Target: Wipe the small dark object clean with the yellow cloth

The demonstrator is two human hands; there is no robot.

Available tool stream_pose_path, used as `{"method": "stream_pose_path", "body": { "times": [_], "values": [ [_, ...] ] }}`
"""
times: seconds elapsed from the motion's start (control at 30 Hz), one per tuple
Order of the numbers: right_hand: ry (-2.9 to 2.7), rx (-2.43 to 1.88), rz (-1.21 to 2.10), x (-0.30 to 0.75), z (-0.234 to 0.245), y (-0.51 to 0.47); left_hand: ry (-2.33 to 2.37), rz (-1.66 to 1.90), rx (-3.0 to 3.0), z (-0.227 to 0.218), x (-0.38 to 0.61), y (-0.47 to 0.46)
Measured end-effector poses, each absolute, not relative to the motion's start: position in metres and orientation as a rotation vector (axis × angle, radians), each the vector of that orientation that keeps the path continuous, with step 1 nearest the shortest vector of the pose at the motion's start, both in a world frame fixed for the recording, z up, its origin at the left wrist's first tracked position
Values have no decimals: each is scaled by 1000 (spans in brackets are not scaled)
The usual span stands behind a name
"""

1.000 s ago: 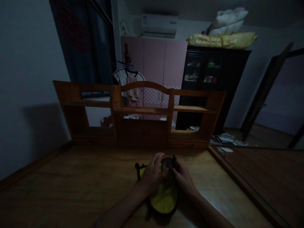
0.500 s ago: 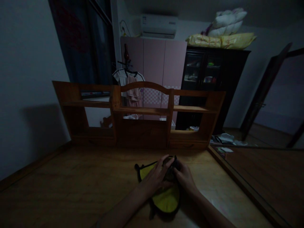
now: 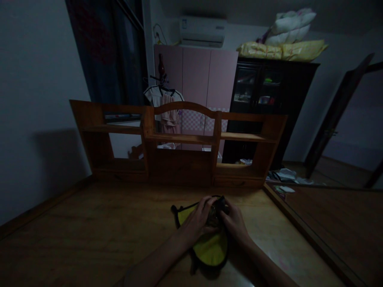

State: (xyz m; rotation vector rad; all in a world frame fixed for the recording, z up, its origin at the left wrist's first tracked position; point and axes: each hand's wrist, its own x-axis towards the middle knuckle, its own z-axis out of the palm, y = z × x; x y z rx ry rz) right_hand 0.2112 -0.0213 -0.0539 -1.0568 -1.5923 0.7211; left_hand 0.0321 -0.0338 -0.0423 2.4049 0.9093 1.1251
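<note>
On the wooden tabletop (image 3: 119,223) lies a yellow cloth piece with black edging (image 3: 211,251), perhaps a pouch, with a black strap end at its left corner. Over its middle is a dark, slightly shiny rounded object (image 3: 213,217), too dim to name. Curled around the left side of this object are the fingers of my left hand (image 3: 199,217). My right hand (image 3: 235,221) is closed at the object's right side, with its thumb and fingers on a black part at the top. The hands partly cover the cloth and the object.
A wooden shelf unit (image 3: 179,137) stands along the far edge of the tabletop. A raised wooden edge (image 3: 302,227) runs down the right side, and a wall (image 3: 38,119) rises at the left. Wardrobes stand beyond the shelves. The room is dim.
The view has shifted slightly. My left fingers have drawn back a little, so more of the dark object shows between the hands. The yellow cloth stays in place.
</note>
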Motion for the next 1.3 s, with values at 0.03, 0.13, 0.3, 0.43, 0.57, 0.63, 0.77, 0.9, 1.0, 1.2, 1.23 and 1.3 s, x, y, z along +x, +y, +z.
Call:
{"method": "stream_pose_path", "body": {
  "times": [0.03, 0.13, 0.3, 0.43, 0.57, 0.63, 0.77, 0.9, 1.0, 1.2, 1.23, 1.3],
  "values": [
    [-1591, -1059, 709, 211, -54, -21, 909, 1129, 2399, -43, 32, -33],
    [-1584, -1070, 682, 212, -56, -19, 903, 1140, 2384, -43, 32, -32],
    [-1543, -1048, 792, 213, -65, -12, 938, 1149, 2368, -41, 29, -31],
    [-1358, -998, 1071, 210, -67, -9, 957, 1177, 2359, -38, 28, -31],
    [-1287, -984, 1238, 208, -59, -13, 952, 1206, 2375, -40, 27, -31],
    [-1323, -1019, 1225, 208, -55, -15, 942, 1199, 2416, -42, 27, -30],
    [-1466, -1033, 1092, 210, -59, -16, 949, 1151, 2512, -43, 27, -30],
    [-1631, -1029, 877, 210, -64, -17, 960, 1104, 2594, -41, 26, -30],
    [-1710, -1067, 712, 211, -60, -19, 952, 1101, 2655, -40, 27, -30],
    [-1790, -1240, 432, 216, -49, -27, 954, 1125, 2670, -40, 28, -31],
    [-1791, -1258, 399, 216, -49, -27, 955, 1146, 2648, -40, 28, -31],
    [-1790, -1284, 337, 217, -49, -28, 984, 1182, 2574, -40, 28, -31]
  ]
}}
